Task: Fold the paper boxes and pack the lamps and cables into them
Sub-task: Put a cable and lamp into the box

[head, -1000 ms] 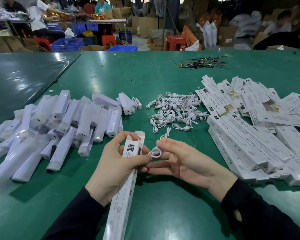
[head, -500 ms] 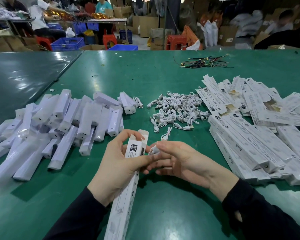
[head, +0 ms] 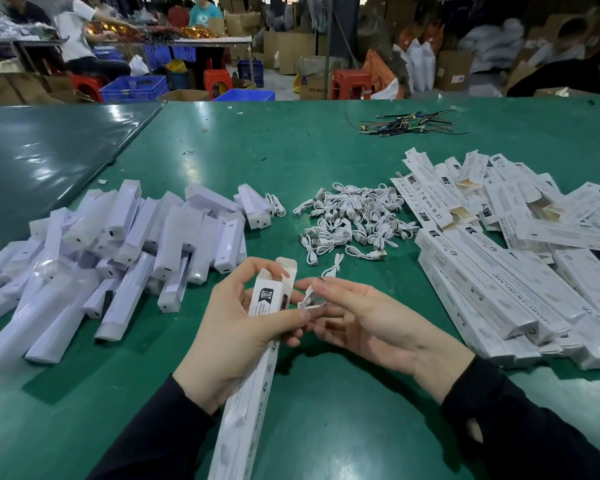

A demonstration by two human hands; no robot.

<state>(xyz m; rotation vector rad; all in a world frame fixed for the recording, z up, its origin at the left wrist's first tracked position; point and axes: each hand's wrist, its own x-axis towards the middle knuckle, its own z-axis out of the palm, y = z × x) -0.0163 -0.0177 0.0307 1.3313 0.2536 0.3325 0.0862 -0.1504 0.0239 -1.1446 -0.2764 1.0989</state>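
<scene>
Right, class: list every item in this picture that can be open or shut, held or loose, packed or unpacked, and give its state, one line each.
Left hand: grips the box.
Box: held upright, top flaps open.
Right hand: pinches a coiled cable at the box mouth.
Cable: coiled, not yet inside.
Lamp pile: unpacked, loose on the table.
Cable pile: loose, coiled.
Box pile: lying down; some ends open.

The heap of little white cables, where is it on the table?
In the head view the cable heap lies mid-table, between the lamp pile on the left and the flat boxes on the right.
</scene>
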